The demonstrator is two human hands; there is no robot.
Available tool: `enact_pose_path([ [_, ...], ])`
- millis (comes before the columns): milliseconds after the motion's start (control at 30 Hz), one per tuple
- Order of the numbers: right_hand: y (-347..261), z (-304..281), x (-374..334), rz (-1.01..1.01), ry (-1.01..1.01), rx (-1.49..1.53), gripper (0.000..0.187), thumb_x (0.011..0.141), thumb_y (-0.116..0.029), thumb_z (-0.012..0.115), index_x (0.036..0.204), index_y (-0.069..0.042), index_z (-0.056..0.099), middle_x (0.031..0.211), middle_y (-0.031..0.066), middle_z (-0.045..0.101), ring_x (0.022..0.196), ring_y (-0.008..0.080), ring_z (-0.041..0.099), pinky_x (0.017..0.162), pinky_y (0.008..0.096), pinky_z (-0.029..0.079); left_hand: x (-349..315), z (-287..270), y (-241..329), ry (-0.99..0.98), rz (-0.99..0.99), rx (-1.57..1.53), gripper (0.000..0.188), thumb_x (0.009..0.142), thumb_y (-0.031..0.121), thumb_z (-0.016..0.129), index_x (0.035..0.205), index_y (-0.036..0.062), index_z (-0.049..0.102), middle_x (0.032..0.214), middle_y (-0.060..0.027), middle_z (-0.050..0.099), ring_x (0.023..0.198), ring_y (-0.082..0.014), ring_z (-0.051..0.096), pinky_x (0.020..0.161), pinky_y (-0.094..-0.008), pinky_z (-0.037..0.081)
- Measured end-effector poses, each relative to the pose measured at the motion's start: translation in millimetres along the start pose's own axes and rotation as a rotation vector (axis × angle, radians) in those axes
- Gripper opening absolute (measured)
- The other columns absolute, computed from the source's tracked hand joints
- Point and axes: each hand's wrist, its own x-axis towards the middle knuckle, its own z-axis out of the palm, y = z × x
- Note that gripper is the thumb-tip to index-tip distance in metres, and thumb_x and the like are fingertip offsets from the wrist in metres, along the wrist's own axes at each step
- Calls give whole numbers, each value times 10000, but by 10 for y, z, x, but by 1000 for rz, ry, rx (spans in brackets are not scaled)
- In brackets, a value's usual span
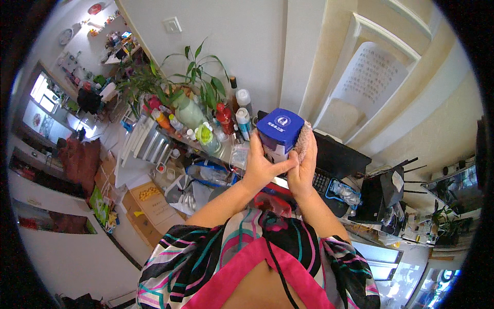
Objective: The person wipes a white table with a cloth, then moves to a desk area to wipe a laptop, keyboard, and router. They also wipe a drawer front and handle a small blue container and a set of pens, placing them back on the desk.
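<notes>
We clasp a blue-lidded container (275,149) before us between left hand (259,167) and right hand (304,172), bumpy wrap (305,140) at its right side; its lid (280,123) shows 1 white emblem and lettering. Dark writing covers 1 pale sheet (371,72).

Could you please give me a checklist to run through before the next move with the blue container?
1. Left hand supporting the blue container: ok, it holds the left side, thumb across the near face.
2. Right hand in contact: ok, it is at the right side, with a pinkish cloth against the container.
3. Top covered: ok, the blue top looks closed.
4. Top firmly sealed: cannot tell.
5. Contents: cannot tell, they are hidden.
6. Surroundings uncluttered: not ok, a red bottle and other bottles crowd the area to the left.
</notes>
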Motion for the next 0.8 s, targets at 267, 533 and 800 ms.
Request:
enact_pose_path([
  [267, 42, 155, 29, 452, -62, 883, 591, 1095, -314, 424, 1591, -34, 267, 1593, 150, 362, 1463, 261, 356, 1205, 378, 264, 54, -146, -72, 128, -140, -376, 790, 733, 138, 845, 1380, 37, 404, 1275, -97, 556, 1178, -206, 576, 1034, -377, 470],
  [533, 21, 363, -201, 930, 41, 1190, 519, 1092, -403, 423, 1497, -78, 414, 1419, 94, 568, 1271, 237, 574, 1075, 402, 462, 34, -301, -326, 123, 187, -79, 860, 702, 184, 876, 1375, 41, 360, 1288, -123, 521, 1156, -220, 570, 1016, -387, 473],
  [800, 256, 126, -625, 932, -69, 960, 431, 1032, -284, 607, 1409, -89, 529, 1187, 42, 680, 976, 150, 665, 834, 304, 541, -31, -508, -491, 103, 43, -38, 866, 684, 147, 898, 1368, 25, 381, 1267, -111, 539, 1142, -218, 577, 994, -390, 485],
])
